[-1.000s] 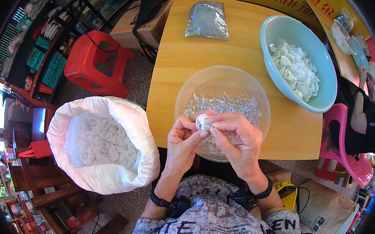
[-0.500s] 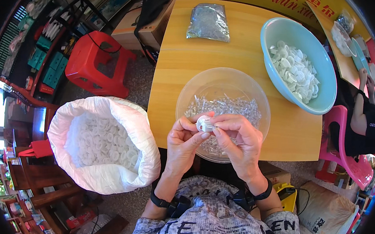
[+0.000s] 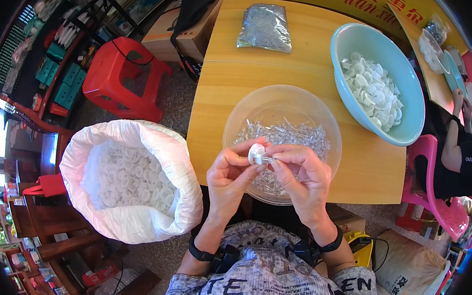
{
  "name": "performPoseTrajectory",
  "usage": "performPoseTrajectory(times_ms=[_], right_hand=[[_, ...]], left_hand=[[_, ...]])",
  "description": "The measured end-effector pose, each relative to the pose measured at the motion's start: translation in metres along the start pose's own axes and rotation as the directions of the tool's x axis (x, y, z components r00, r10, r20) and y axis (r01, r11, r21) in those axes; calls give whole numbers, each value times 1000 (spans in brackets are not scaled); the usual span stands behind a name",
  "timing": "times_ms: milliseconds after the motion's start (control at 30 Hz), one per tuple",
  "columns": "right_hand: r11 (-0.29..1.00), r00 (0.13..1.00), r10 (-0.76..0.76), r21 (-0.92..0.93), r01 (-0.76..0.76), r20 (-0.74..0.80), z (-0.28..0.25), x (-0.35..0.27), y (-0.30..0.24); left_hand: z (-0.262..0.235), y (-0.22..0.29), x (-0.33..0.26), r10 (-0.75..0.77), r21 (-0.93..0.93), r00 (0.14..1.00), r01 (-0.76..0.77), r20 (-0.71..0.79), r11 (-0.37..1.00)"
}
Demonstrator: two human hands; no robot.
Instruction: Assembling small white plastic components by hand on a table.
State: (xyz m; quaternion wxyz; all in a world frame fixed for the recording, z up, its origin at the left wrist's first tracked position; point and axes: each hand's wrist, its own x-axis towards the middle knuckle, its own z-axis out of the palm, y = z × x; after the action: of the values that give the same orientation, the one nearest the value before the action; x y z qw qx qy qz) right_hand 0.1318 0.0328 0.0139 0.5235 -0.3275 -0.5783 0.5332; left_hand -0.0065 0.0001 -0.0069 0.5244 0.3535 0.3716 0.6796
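Above the near part of a clear round tub point(image 3: 276, 97), my left hand point(image 3: 223, 184) pinches a small white round plastic piece point(image 3: 256, 152) between thumb and fingers. My right hand point(image 3: 307, 178) grips a short clear plastic pin point(image 3: 266, 159) by its end. Its other end meets the white piece; whether it is seated there I cannot tell. Many similar clear pins point(image 3: 304, 136) lie loose in the tub. My fingertips hide part of both held pieces.
At left stands a white sack point(image 3: 137, 224) full of whitish round pieces. A light blue basin point(image 3: 345, 97) of white pieces sits on the wooden table point(image 3: 210, 97). A silvery packet point(image 3: 263, 29) lies farther back. Around the table are a red stool point(image 3: 111, 74), a pink chair point(image 3: 430, 187) and another person's arm point(image 3: 452, 150).
The white piece has turned slightly in my left fingers, and more of the clear pin shows between my hands. Both hands stay over the tub.
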Motion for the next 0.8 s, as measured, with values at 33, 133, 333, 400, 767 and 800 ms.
performPoseTrajectory(times_ms=[33,133,333,400,767,800], right_hand=[[1000,1000,7,18,-7,5,0,0,0],[998,1000,31,48,-31,0,-1,-1,1],[995,999,46,92,-46,5,1,-1,-1],[996,999,47,76,-47,2,0,-1,-1],[999,999,35,36,-35,1,0,-1,-1],[998,999,43,51,-43,-3,0,-2,-2]], left_hand=[[0,0,0,28,30,1000,-28,6,999],[-3,-3,0,60,61,998,-61,19,996],[-5,-1,-1,26,50,1000,-27,16,998],[-4,0,-1,22,50,999,-24,23,998],[-6,0,-1,41,94,998,-46,55,994],[-6,0,-1,39,94,998,-44,57,995]])
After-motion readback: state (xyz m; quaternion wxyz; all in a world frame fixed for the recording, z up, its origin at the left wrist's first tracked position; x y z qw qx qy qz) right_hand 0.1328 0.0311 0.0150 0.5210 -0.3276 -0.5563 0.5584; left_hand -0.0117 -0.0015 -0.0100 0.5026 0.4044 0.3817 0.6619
